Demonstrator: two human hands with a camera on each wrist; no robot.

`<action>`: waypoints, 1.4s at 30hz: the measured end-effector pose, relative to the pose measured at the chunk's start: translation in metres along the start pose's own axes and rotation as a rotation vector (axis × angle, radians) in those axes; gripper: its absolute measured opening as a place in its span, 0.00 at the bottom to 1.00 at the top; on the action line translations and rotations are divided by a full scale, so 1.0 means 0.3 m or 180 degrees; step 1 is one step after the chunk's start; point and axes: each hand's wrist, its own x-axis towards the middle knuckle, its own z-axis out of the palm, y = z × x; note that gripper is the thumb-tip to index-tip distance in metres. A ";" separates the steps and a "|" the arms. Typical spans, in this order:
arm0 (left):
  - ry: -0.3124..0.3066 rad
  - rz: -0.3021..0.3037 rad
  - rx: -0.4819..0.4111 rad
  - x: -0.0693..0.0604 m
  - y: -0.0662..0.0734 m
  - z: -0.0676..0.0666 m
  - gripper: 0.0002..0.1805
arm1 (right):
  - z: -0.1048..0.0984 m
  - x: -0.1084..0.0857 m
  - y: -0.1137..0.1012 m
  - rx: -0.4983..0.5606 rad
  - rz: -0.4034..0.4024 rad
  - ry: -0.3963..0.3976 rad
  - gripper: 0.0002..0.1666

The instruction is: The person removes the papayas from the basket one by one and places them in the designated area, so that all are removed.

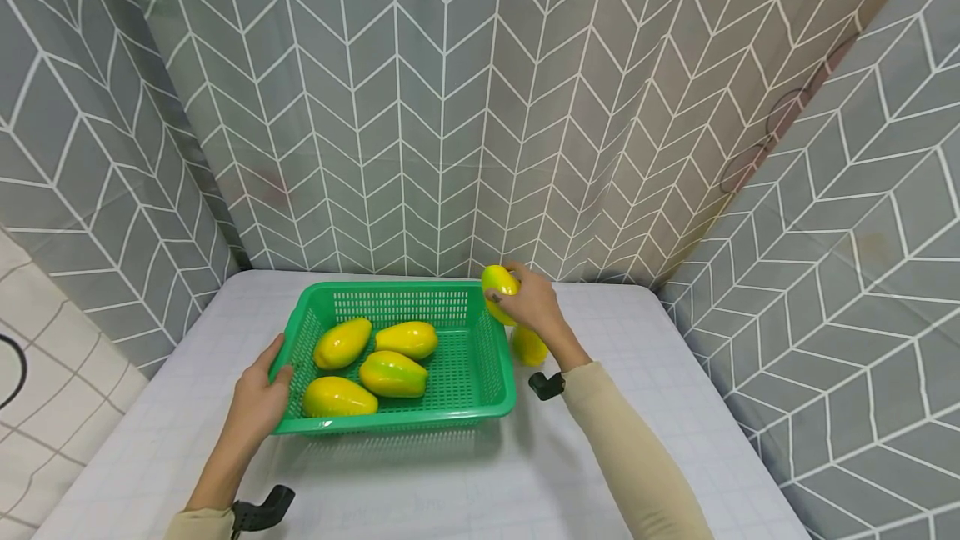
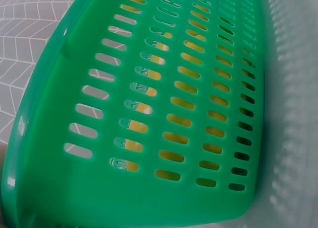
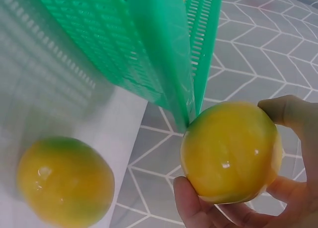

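Beige cloth sleeve (image 1: 637, 452) at 5 o'clock. Left hand (image 1: 258, 398) gripping green perforated plastic basket (image 1: 457, 416) at its 9 o'clock; right hand (image 1: 536, 302), fingers clamped on glossy yellow-green oval fruit (image 3: 231, 151) by its 2 o'clock corner. Could slip if slick, snag if lowered early.

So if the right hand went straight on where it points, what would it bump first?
The right hand, with its yellow fruit, would probably meet the green basket at its far right corner; height is unclear; if it clears that, the patterned curtain comes next.
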 end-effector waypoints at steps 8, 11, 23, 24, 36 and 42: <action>0.0001 -0.0020 0.0005 0.000 0.001 -0.001 0.35 | -0.008 0.000 0.036 0.0061 0.0132 0.0054 0.39; 0.0006 -0.0018 -0.0010 0.000 0.002 -0.001 0.35 | -0.014 0.000 0.050 0.0038 0.0197 0.0062 0.38; 0.0019 -0.0027 0.0006 0.004 -0.003 0.001 0.35 | -0.048 -0.010 0.121 0.0094 0.0416 0.0105 0.40; 0.0020 -0.0027 0.0008 0.004 -0.003 0.001 0.35 | -0.048 -0.010 0.129 0.0082 0.0427 0.0099 0.41; 0.0028 -0.0014 0.0046 0.004 -0.005 0.001 0.35 | -0.078 -0.015 0.206 -0.0017 0.0599 0.0118 0.42; 0.0024 -0.0006 0.0043 0.004 -0.006 0.002 0.35 | -0.082 -0.017 0.244 -0.0017 0.0642 0.0114 0.41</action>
